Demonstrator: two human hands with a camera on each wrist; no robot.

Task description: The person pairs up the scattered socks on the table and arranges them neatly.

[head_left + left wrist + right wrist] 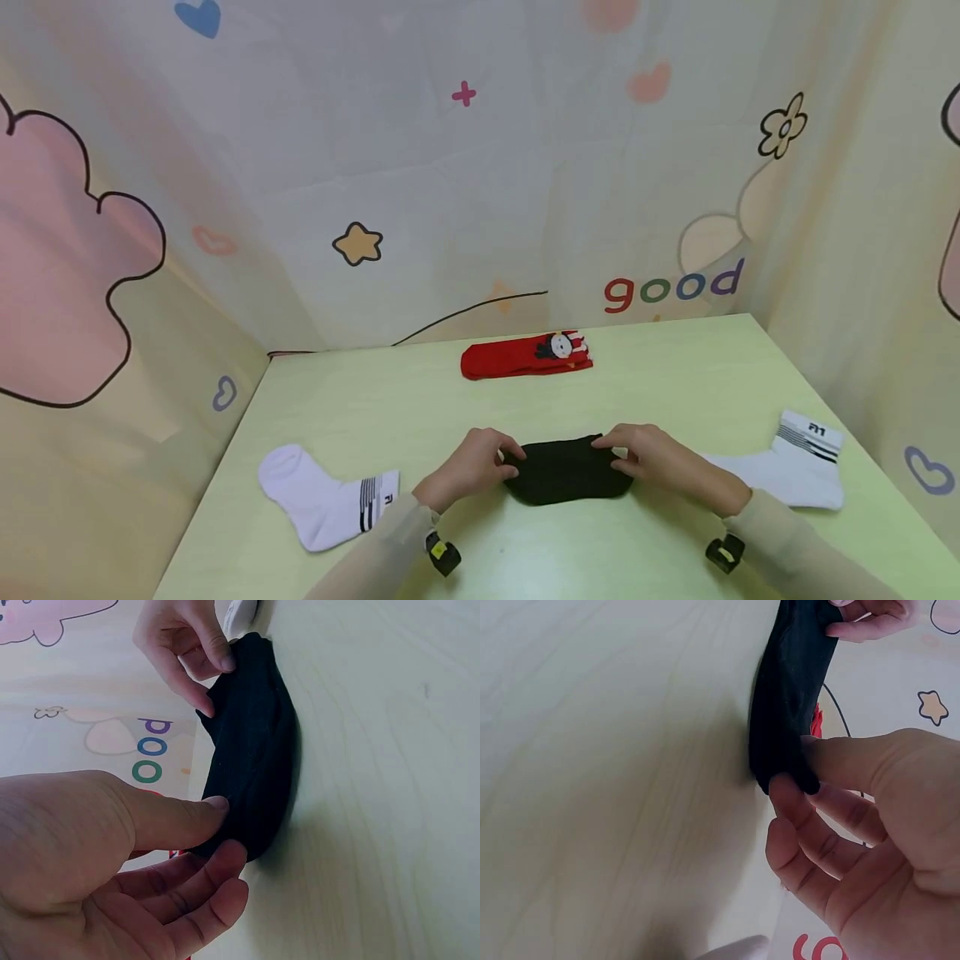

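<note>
A black sock (pixel 568 472) lies stretched sideways between both hands, low over the front middle of the table. My left hand (pixel 476 463) pinches its left end, and the left wrist view has the thumb on top of the black fabric (pixel 255 742) with fingers beneath. At the other end, my right hand (pixel 660 460) pinches the upper right corner between thumb and fingers. From the right wrist view, the sock's edge (pixel 787 697) hangs close to the tabletop, and a small fold of it pokes out past the right thumb.
A red sock (pixel 510 357) with a cartoon figure lies at the back of the pale table (pixel 360 383). One white striped sock (pixel 322 504) is at the left, another (pixel 806 467) at the right, partly behind the right forearm. A printed curtain (pixel 465 183) rises behind.
</note>
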